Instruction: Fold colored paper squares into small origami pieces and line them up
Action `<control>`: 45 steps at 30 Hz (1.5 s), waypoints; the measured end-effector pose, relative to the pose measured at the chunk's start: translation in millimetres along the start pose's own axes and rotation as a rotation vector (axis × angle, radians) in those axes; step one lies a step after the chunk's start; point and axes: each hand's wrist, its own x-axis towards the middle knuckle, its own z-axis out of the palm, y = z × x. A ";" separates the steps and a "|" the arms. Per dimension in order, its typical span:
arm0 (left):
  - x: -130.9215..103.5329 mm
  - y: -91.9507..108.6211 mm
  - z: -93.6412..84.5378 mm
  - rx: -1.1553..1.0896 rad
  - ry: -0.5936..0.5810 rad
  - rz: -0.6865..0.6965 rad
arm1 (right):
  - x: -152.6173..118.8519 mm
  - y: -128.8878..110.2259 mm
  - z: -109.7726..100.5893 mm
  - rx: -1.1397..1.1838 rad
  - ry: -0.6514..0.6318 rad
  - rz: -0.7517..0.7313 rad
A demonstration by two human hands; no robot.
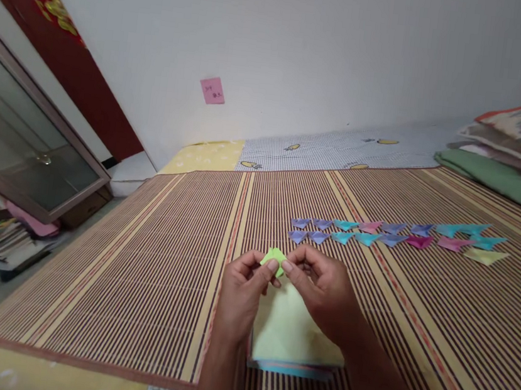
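A small folded piece of bright yellow-green paper (274, 257) is pinched between both hands, above a striped bamboo mat. My left hand (244, 288) grips its left side with thumb and fingers. On the other side, the thumb and forefinger of my right hand (319, 291) press its right edge. Under the hands lies a stack of square paper sheets (293, 332), pale yellow on top with blue edges below. Beyond them, two rows of small folded paper shapes (343, 237) in purple, blue, pink and yellow stretch to the right.
The bamboo mat (160, 271) covers a bed set against a white wall. Folded bedding (504, 177) is piled at the far right. A pink note (212, 90) sticks to the wall. At left stand a glass-doored cabinet (35, 129) and a pile of books (1, 239).
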 end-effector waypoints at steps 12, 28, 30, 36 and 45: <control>-4.8 3.8 14.4 -0.464 -0.382 -0.258 | 5.6 6.2 -12.3 0.352 -0.180 -0.054; -3.0 5.6 0.6 -0.021 -0.225 -0.182 | 4.4 -3.4 -23.4 -0.162 -0.078 -0.045; -2.4 4.2 2.0 -0.026 -0.245 -0.181 | 4.0 -5.4 -19.6 -0.137 -0.062 -0.032; -1.8 3.4 1.2 -0.089 -0.154 -0.144 | 3.3 -6.5 -12.3 -0.188 0.079 -0.103; -3.9 16.0 4.3 0.042 -0.091 -0.046 | 0.1 -7.1 -3.4 -0.346 0.058 -0.289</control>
